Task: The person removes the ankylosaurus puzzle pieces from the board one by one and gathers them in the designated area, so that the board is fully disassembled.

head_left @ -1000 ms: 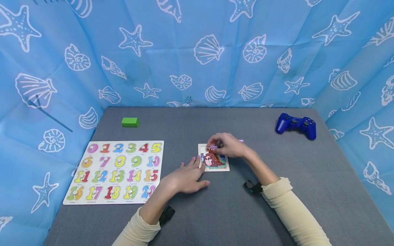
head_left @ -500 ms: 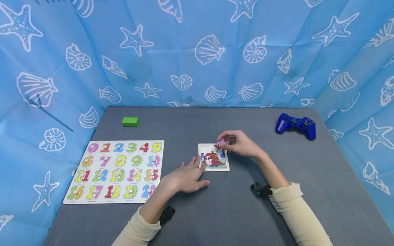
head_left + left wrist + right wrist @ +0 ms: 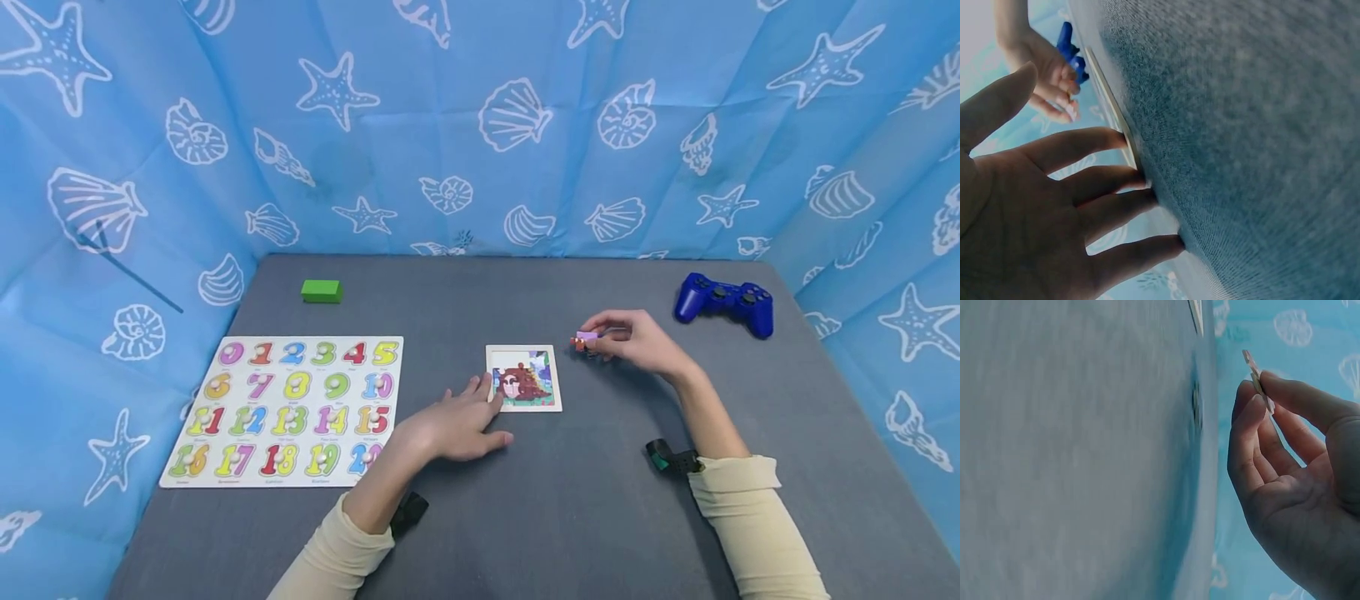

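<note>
My right hand (image 3: 637, 340) pinches a small purple and red puzzle piece (image 3: 587, 337) between thumb and fingers, to the right of the tray. In the right wrist view that thin piece (image 3: 1256, 378) is seen edge-on, held above the tabletop. The square puzzle tray (image 3: 512, 357) lies mid-table, with a brown-haired figure in its lower part and a pale bare area at its upper left. My left hand (image 3: 453, 423) has its fingers spread, their tips touching the tray's left edge. In the left wrist view, fingertips meet the tray's rim (image 3: 1109, 94).
A number peg board (image 3: 281, 412) lies at left. Behind it sits a green block (image 3: 322, 291); a blue game controller (image 3: 724, 304) lies at the far right. Another flat piece (image 3: 1197, 406) lies on the table below the right hand. A blue shell-print curtain (image 3: 450, 125) surrounds the table.
My right hand has moved right, from over the tray to beside it, carrying the puzzle piece along. The tray's upper part is now uncovered. My left hand stays in place.
</note>
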A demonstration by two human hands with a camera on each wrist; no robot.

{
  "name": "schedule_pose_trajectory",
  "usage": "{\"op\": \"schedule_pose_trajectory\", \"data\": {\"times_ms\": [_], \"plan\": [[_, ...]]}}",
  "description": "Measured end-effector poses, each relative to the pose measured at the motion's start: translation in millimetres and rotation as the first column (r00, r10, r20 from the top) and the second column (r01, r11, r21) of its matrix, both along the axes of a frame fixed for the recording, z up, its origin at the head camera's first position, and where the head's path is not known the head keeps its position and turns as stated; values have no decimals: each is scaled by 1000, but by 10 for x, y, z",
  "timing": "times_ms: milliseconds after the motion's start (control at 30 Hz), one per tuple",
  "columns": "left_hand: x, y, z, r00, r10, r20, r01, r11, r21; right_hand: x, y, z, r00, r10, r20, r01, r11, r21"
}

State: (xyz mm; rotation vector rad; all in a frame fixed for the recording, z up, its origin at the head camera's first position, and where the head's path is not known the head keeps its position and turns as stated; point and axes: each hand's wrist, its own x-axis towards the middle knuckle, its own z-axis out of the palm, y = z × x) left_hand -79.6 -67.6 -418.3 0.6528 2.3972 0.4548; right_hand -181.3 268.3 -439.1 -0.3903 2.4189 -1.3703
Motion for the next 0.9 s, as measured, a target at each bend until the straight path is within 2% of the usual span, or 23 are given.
{"op": "schedule_pose_trajectory", "data": {"times_ms": [167,233,300,433,533,900], "plan": [[-72,3,-218,1000,-6,5,6,1000,-5,-37,196,-43,999,-44,2,44,999,0],[-76,6,-249,1000,-6,4,6,1000,-6,-54,255,-63,999,-45,-2,45,999,8],[-54,10,-208,1000,-2,5,2,1000,-3,-60,301,-73,999,-39,-4,39,999,24],[-8,22,-60,1000,3,1,-3,1000,-11,-57,355,-71,1000,-23,-3,24,998,62],[12,20,-1,1000,3,0,-3,1000,-11,-54,384,-72,1000,-15,-14,16,996,89],[26,12,19,1000,1,2,-1,1000,4,-50,363,-49,994,-12,-106,34,979,203]]}}
